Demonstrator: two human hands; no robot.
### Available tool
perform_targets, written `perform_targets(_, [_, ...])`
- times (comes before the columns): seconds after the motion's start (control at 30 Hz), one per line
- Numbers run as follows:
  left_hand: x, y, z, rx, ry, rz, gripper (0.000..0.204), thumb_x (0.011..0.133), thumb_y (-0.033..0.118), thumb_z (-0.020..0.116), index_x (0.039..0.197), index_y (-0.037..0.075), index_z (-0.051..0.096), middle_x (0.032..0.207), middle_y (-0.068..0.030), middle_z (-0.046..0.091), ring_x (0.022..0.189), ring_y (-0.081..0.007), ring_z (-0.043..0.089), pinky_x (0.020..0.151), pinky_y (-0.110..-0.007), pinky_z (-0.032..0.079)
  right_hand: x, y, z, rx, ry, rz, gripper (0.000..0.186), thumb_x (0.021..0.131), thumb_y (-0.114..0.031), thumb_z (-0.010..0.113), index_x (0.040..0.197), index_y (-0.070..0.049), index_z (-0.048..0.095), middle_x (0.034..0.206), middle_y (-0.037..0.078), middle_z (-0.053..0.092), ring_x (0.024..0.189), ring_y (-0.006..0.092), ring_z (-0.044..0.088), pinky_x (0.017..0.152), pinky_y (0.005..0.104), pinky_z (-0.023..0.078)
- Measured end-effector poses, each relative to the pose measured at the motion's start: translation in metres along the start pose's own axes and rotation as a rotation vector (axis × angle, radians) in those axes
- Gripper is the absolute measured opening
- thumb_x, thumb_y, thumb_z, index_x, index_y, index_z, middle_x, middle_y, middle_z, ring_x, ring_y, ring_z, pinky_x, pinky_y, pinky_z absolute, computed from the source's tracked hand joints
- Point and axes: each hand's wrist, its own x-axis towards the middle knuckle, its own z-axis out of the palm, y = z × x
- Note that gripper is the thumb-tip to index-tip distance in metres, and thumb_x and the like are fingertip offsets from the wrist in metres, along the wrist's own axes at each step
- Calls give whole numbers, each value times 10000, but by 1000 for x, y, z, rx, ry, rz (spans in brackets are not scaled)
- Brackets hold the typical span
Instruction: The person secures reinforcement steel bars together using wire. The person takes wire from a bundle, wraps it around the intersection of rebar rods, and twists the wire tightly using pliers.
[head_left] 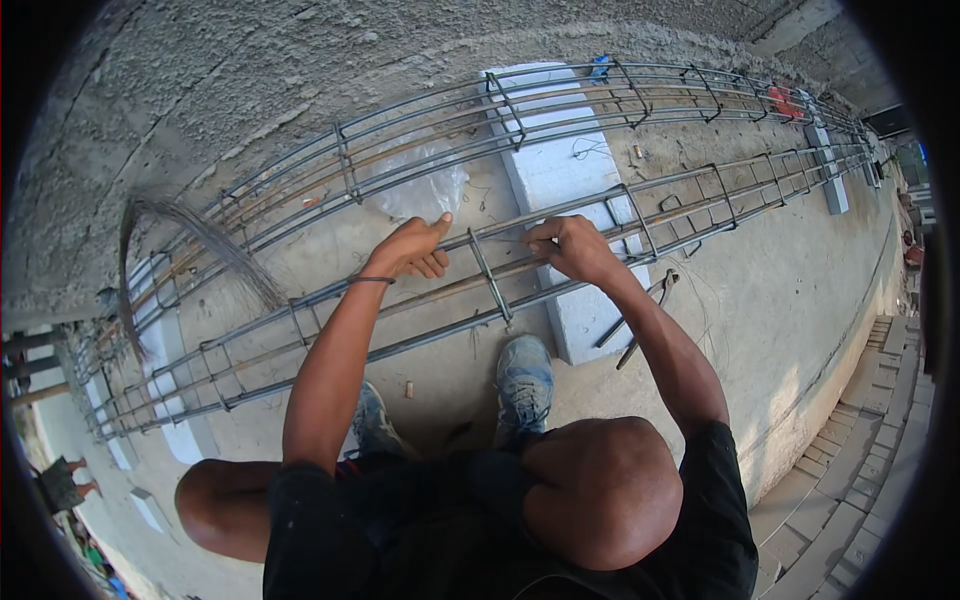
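A long cage of steel rebar (395, 300) with square stirrups crosses in front of me. My left hand (410, 248) is over its upper bars, left of a stirrup (488, 272); the fingers curl in and the thumb sticks out, and whatever they hold is hidden. Right of that stirrup, my right hand (577, 247) pinches what looks like a thin tie wire (508, 239), which runs faintly toward the stirrup. Near my right forearm, pincers (645, 322) with dark handles lie by a white block (585, 315). A bundle of tie wire (205, 228) drapes over the cage at left.
A second rebar cage (420, 145) runs behind, along a rough concrete wall (300, 75). White blocks lie under both cages. Beneath the rear one is a clear plastic bag (430, 178). Blue scrap (600, 68) and a red item (785, 101) lie farther right. Pavers (850, 440) border the floor.
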Motion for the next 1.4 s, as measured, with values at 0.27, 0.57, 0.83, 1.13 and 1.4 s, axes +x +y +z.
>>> perform_targets(0.27, [7,-13,-4,-73,145,56,522,883,412,588,983,-100,613,749,-165,662,622,-194,638,531,-270,501,-12,-9,0,-129,3,93,159,778,-79,600,884,-125,708,834,129,668,783,325,635,721,411,491])
perform_targets(0.57, [21,-32,-8,-12,246,234,406,859,354,615,932,-44,646,684,-133,650,573,-173,618,489,-275,468,-9,25,-53,-298,0,168,143,730,-87,654,822,-158,737,739,83,681,726,276,656,674,355,507])
perform_targets(0.83, [-8,-6,-17,-17,13,-30,631,901,494,512,929,-128,615,824,-208,665,593,-210,633,512,-286,496,15,-5,14,12,19,163,161,765,-102,643,899,-141,724,822,126,682,760,307,652,729,379,509])
perform_targets(1.13, [12,-13,-7,-573,108,116,423,813,217,710,960,-160,584,890,-258,655,740,-282,685,543,-280,540,-2,-16,45,76,220,218,163,772,-96,628,911,-116,710,852,152,666,763,341,639,718,408,506])
perform_targets(1.4, [22,9,30,-764,377,165,185,782,-13,636,911,-140,596,822,-221,663,648,-256,671,520,-279,539,-8,-28,51,-34,273,159,162,779,-86,612,910,-101,706,783,133,608,742,321,614,675,420,476])
